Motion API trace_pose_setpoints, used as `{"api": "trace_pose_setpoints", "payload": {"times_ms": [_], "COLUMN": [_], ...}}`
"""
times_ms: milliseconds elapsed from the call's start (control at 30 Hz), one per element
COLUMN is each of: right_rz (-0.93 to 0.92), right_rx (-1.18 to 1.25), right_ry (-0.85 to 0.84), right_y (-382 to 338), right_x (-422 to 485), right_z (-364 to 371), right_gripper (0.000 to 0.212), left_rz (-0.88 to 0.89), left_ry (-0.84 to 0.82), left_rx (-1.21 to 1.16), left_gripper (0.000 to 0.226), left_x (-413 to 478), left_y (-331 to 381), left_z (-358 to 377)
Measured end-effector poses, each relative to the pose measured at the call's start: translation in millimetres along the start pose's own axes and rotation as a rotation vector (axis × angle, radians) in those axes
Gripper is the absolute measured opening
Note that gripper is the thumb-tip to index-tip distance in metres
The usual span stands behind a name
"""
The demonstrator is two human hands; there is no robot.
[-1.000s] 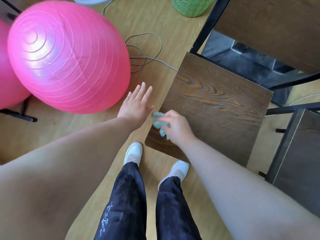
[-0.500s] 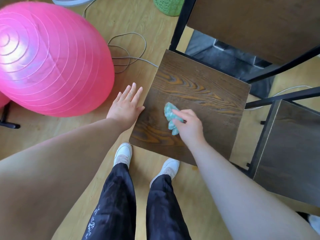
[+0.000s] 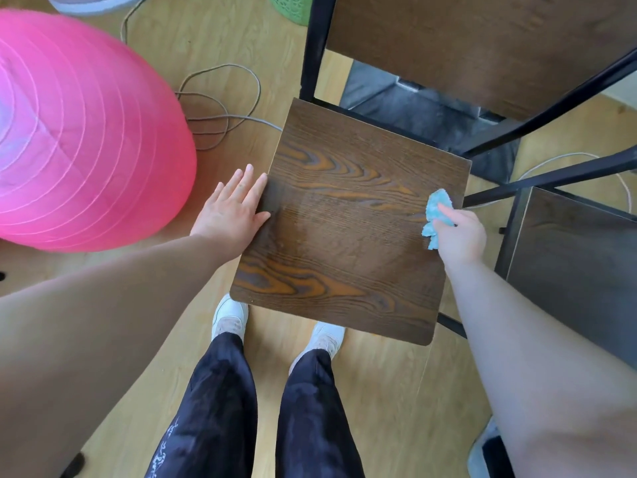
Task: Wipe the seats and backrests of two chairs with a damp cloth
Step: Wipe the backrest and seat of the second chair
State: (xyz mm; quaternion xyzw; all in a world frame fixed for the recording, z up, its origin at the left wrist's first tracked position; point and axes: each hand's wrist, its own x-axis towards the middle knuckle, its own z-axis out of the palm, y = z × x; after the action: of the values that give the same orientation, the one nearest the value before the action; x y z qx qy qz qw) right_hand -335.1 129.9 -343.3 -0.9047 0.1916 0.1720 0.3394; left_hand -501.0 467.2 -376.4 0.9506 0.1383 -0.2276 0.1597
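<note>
**Q:** What lies nearest?

**A:** Dark trousers and white shoes [image 3: 230, 317], with both forearms reaching over them to the first chair's seat [image 3: 344, 270]. The seat is a flat, square panel with rounded corners and a bold brown wood grain, set on a black metal frame.

**Q:** And the hands?

**A:** The left hand [image 3: 234, 208] lies flat at the seat's left edge, fingers straight and close together. The right hand [image 3: 460, 232] has its fingers curled round a bunched turquoise cloth [image 3: 436, 210]. The cloth looks soft and nubbly, and it is pressed to the seat at the right edge.

**Q:** How far along is the task?

**A:** Early, by appearance. A dull damp band crosses the seat's middle between the hands, while the front and rear strips look drier. Farther off, the backrest [image 3: 482, 46], of the same grained panel, shows no wet trace. The second chair [image 3: 568, 257], dark and matte at the right, appears untouched.

**Q:** Beyond that?

**A:** A glossy ribbed pink ball [image 3: 86, 132], a looped grey cable [image 3: 220, 108] on pale plank flooring, and a green perforated basket [image 3: 289, 8] at the top edge.
</note>
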Motion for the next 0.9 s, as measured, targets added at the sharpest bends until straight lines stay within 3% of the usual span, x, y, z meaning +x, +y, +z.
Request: {"api": "trace_pose_setpoints", "payload": {"times_ms": [433, 767, 900], "right_rz": [-0.259, -0.631, -0.654], "right_rx": [-0.183, -0.302, -0.334], "right_ry": [-0.233, -0.439, -0.456], "right_y": [-15.4, 1.8, 11.3], "right_x": [-60.5, -142.8, -176.4], "right_z": [55.7, 113.2, 127.6], "right_gripper": [0.03, 0.034, 0.035], "left_rz": [-0.025, -0.025, -0.031], "left_ry": [-0.029, -0.023, -0.011], "left_rx": [-0.036, -0.025, -0.043], "left_gripper": [0.064, 0.064, 0.065], "left_x": [-14.7, -30.9, -37.0], "left_y": [-16.2, -25.4, -31.4], "left_z": [3.5, 2.0, 1.2]}}
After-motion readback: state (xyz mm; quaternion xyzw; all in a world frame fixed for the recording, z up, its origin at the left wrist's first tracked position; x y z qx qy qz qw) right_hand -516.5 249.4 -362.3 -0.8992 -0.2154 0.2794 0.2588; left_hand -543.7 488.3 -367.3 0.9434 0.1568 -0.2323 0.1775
